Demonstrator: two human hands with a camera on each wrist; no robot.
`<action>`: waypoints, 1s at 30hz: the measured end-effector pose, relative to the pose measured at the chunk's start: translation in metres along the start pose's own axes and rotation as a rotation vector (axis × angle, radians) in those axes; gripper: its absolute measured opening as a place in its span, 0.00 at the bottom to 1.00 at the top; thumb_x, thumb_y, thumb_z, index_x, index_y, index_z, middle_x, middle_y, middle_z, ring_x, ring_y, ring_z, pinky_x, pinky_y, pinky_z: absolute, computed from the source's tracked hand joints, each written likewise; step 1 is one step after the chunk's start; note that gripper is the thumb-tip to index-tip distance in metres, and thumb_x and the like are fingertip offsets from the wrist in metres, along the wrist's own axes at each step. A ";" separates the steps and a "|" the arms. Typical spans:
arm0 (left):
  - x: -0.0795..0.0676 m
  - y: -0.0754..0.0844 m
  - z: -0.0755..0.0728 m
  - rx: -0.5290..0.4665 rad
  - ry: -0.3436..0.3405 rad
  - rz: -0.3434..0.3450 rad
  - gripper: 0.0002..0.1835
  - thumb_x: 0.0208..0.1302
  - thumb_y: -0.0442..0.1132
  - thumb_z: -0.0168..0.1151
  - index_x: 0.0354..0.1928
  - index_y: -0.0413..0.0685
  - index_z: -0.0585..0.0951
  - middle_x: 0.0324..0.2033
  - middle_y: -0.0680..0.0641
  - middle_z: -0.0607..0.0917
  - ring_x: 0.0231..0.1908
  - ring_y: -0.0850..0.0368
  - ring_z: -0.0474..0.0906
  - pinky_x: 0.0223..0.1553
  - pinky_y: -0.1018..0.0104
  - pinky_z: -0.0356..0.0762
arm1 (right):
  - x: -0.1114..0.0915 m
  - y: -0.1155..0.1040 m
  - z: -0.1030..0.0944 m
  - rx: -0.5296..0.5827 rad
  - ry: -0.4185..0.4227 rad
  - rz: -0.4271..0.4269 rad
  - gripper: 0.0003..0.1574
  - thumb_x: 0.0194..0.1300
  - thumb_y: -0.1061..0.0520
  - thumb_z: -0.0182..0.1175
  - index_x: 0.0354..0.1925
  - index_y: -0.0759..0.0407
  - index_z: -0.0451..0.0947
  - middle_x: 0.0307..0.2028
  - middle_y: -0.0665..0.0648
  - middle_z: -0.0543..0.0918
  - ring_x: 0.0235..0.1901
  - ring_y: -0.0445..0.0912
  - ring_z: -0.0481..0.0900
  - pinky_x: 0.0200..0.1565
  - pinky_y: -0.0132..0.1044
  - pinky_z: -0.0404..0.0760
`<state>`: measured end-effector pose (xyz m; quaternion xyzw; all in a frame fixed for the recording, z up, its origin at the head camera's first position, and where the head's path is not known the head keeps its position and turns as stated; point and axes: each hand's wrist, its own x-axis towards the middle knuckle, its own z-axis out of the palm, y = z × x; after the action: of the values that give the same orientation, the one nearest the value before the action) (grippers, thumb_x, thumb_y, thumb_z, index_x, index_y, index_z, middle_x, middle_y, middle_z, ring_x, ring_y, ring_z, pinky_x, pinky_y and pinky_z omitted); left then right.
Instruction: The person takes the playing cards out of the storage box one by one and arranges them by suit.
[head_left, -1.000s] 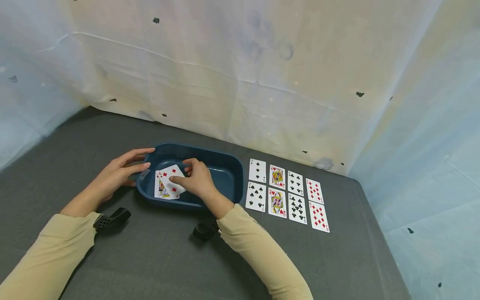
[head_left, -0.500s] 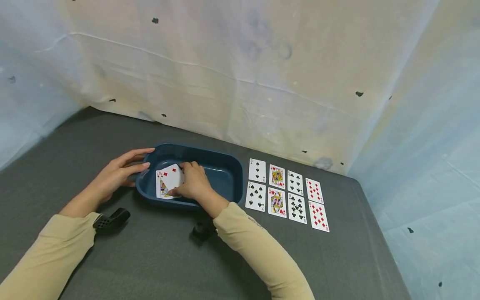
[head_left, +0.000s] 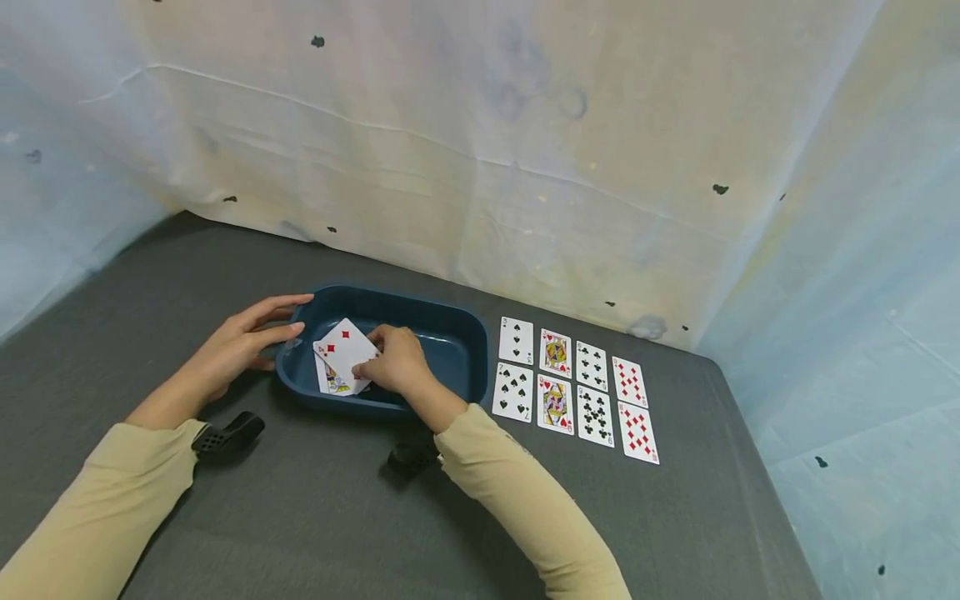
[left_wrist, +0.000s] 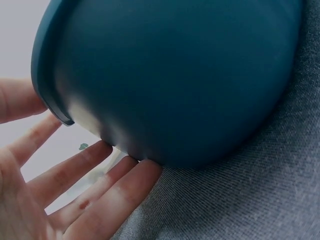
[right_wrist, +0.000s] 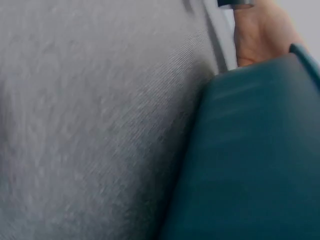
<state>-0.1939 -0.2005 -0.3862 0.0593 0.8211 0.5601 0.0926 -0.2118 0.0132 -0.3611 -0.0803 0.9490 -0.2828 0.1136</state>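
Note:
In the head view, my left hand (head_left: 236, 346) stands at the left end of a dark blue plastic tub (head_left: 457, 321). The left wrist view shows its fairly straight fingers touching the tub's outer wall, thumb near the rim. Inside the tub, my right hand (head_left: 401, 362) pinches the right side of a diamond playing card (head_left: 347, 348), tilted over a face card (head_left: 335, 383) lying at the left end. The right fingertips partly hide the held card. In the right wrist view the tub's wall blocks the right hand.
Right of the tub, several playing cards lie face up in two rows, among them a seven of spades (head_left: 513, 392) and a queen of hearts (head_left: 555, 404). Grey cloth (head_left: 300, 517) covers the table. A pale hanging sheet (head_left: 420, 167) closes off the back.
My right hand first slid down and over the diamond card, then rose a little, turning the card so its upper corner points up. The left hand and the rows of cards stay put.

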 end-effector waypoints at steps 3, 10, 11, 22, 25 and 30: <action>0.001 0.002 0.001 0.004 0.001 0.010 0.35 0.71 0.54 0.51 0.75 0.54 0.54 0.72 0.32 0.52 0.66 0.28 0.55 0.51 0.30 0.69 | -0.003 0.002 -0.006 0.111 0.001 -0.015 0.23 0.57 0.58 0.68 0.51 0.60 0.78 0.43 0.56 0.82 0.38 0.42 0.75 0.36 0.29 0.72; 0.001 0.005 0.003 0.007 0.003 0.023 0.35 0.71 0.53 0.51 0.74 0.54 0.54 0.71 0.32 0.53 0.66 0.28 0.56 0.51 0.30 0.69 | -0.006 0.007 -0.014 0.258 -0.014 0.002 0.38 0.56 0.66 0.66 0.64 0.54 0.68 0.50 0.61 0.81 0.41 0.47 0.79 0.35 0.33 0.79; 0.001 0.005 0.003 0.007 0.002 0.028 0.35 0.71 0.53 0.51 0.74 0.54 0.54 0.71 0.32 0.53 0.66 0.28 0.57 0.51 0.30 0.70 | -0.006 0.009 -0.014 0.277 -0.018 -0.002 0.40 0.56 0.67 0.66 0.65 0.53 0.67 0.50 0.61 0.80 0.41 0.47 0.79 0.35 0.33 0.79; -0.001 -0.002 0.000 -0.002 0.007 0.046 0.34 0.71 0.52 0.52 0.74 0.54 0.54 0.71 0.32 0.54 0.65 0.30 0.59 0.49 0.35 0.74 | -0.019 0.026 -0.023 0.471 -0.032 -0.069 0.44 0.55 0.68 0.66 0.68 0.54 0.63 0.49 0.63 0.77 0.41 0.49 0.82 0.37 0.34 0.82; -0.002 -0.002 0.000 0.003 0.007 0.039 0.34 0.71 0.52 0.52 0.75 0.54 0.54 0.71 0.32 0.53 0.65 0.30 0.58 0.50 0.34 0.73 | -0.024 0.028 -0.024 0.540 0.003 -0.076 0.43 0.55 0.69 0.67 0.67 0.54 0.65 0.46 0.62 0.77 0.39 0.49 0.82 0.37 0.35 0.83; -0.003 -0.002 0.000 0.004 0.010 0.035 0.35 0.71 0.52 0.51 0.75 0.54 0.54 0.71 0.31 0.53 0.65 0.29 0.58 0.49 0.33 0.73 | -0.030 0.032 -0.027 0.635 0.040 -0.079 0.44 0.54 0.70 0.66 0.67 0.53 0.64 0.45 0.61 0.76 0.36 0.46 0.81 0.36 0.35 0.82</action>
<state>-0.1904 -0.2017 -0.3878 0.0713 0.8214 0.5604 0.0786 -0.1929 0.0605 -0.3519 -0.0722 0.8116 -0.5704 0.1033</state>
